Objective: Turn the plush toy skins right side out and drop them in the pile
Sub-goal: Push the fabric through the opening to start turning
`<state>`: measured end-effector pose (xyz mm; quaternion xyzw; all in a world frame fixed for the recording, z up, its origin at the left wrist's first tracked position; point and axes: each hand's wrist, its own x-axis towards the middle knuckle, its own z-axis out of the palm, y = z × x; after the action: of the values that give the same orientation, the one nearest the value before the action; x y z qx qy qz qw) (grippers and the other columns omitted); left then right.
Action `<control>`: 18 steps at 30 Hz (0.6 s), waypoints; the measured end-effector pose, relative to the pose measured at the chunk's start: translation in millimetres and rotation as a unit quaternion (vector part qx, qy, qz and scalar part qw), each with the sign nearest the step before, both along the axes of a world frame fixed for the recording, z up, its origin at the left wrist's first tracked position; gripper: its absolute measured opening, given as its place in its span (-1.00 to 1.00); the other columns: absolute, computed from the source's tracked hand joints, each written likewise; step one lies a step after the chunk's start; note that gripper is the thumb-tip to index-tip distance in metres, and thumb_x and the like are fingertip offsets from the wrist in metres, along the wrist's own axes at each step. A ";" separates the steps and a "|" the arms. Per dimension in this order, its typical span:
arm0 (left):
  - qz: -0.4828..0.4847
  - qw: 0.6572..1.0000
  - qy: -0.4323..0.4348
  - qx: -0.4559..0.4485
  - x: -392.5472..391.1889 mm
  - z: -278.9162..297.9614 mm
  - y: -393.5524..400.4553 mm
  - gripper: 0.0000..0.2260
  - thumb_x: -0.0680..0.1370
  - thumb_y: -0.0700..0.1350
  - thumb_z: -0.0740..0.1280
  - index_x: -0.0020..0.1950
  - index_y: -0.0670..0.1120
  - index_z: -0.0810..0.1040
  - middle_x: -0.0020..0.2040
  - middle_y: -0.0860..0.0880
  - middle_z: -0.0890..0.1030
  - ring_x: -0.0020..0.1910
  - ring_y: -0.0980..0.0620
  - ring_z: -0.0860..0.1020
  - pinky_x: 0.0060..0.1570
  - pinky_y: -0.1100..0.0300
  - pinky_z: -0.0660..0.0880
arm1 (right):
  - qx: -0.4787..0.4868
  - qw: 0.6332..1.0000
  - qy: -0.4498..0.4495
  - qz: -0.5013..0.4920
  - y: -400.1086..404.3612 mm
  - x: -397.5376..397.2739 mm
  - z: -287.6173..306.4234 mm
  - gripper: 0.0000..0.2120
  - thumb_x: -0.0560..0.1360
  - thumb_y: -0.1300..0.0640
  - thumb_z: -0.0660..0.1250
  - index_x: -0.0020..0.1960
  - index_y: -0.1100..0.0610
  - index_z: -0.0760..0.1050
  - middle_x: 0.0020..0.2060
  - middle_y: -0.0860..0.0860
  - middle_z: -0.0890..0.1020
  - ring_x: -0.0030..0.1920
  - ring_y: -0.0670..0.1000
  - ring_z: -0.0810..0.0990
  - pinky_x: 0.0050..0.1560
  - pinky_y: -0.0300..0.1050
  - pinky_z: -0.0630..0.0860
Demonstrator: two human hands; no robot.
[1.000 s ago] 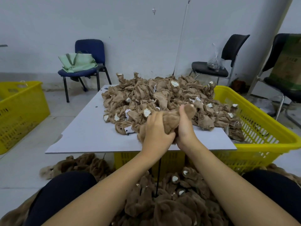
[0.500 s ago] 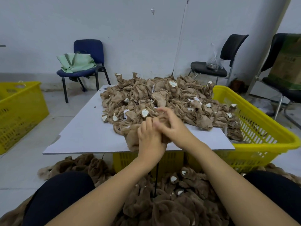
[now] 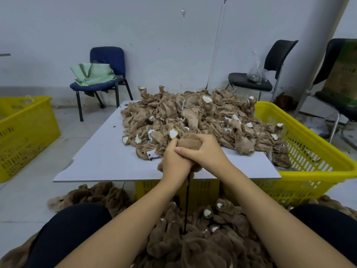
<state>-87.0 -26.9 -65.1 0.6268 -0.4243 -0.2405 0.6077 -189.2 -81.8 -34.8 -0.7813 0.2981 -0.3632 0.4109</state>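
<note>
Both hands clasp one brown plush toy skin (image 3: pixel 188 142) above the near edge of the white board (image 3: pixel 108 153). My left hand (image 3: pixel 174 163) grips its lower part, where fuzzy fur bulges out below the fist. My right hand (image 3: pixel 204 151) wraps over the top, its thumb lying across my left hand. A heap of inside-out tan skins (image 3: pixel 193 117) with white patches covers the board's far half. On the floor between my knees lies a pile of furry brown skins (image 3: pixel 202 236).
A yellow basket (image 3: pixel 309 151) stands under and right of the board; another yellow basket (image 3: pixel 25 132) is at the left. A blue chair (image 3: pixel 104 74) with a green bag and two black chairs (image 3: pixel 270 74) stand by the wall. A thin black rod (image 3: pixel 187 200) runs down below my hands.
My hands have drawn together and closer to me. My right hand has come down over the skin and now overlaps my left; more fuzzy fur shows on the skin.
</note>
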 end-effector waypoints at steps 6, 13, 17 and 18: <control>-0.033 0.997 0.003 0.069 1.5 -14.2 -7.5 -0.83 0.51 -0.26 0.38 -0.13 0.02 0.63 -0.17 0.02 0.67 -0.07 -0.06 0.65 -0.19 0.16 0.59 | 0.030 0.998 0.053 -0.026 -0.4 2.9 -14.9 -0.89 0.44 0.11 0.51 -0.11 0.14 0.64 -0.22 0.03 0.70 -0.12 -0.04 0.67 -0.03 0.04 0.62; 0.024 0.980 -0.196 -0.004 2.5 -1.3 8.1 -0.83 0.39 -0.23 0.35 -0.19 0.00 0.40 -0.24 0.02 0.55 -0.29 0.08 0.54 -0.39 0.11 0.47 | 0.009 1.000 -0.002 -0.024 4.0 6.1 -3.9 -0.88 0.36 0.26 0.41 -0.30 0.26 0.50 -0.38 0.23 0.55 -0.37 -0.02 0.49 -0.33 -0.06 0.43; 0.032 0.973 -0.223 -0.046 4.7 13.0 6.1 -0.75 0.40 -0.17 0.38 -0.18 0.05 0.32 -0.26 0.06 0.52 -0.35 0.14 0.49 -0.48 0.25 0.33 | 0.006 0.998 0.016 -0.068 -9.1 13.0 8.9 -0.77 0.28 0.03 0.38 -0.42 0.13 0.43 -0.51 0.10 0.49 -0.45 0.03 0.48 -0.42 -0.05 0.42; 0.028 0.970 -0.237 -0.043 5.0 13.2 6.3 -0.70 0.40 -0.17 0.41 -0.14 0.05 0.28 -0.25 0.08 0.51 -0.34 0.14 0.49 -0.47 0.20 0.36 | 0.012 0.997 0.031 -0.069 -11.5 13.3 7.5 -0.76 0.26 -0.02 0.37 -0.45 0.09 0.42 -0.55 0.01 0.46 -0.48 -0.02 0.46 -0.45 -0.11 0.38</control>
<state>-81.9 -20.6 -51.9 0.6507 -0.5485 -0.0494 0.5228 -175.9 -93.3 -27.3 -0.7648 0.3679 -0.3630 0.3846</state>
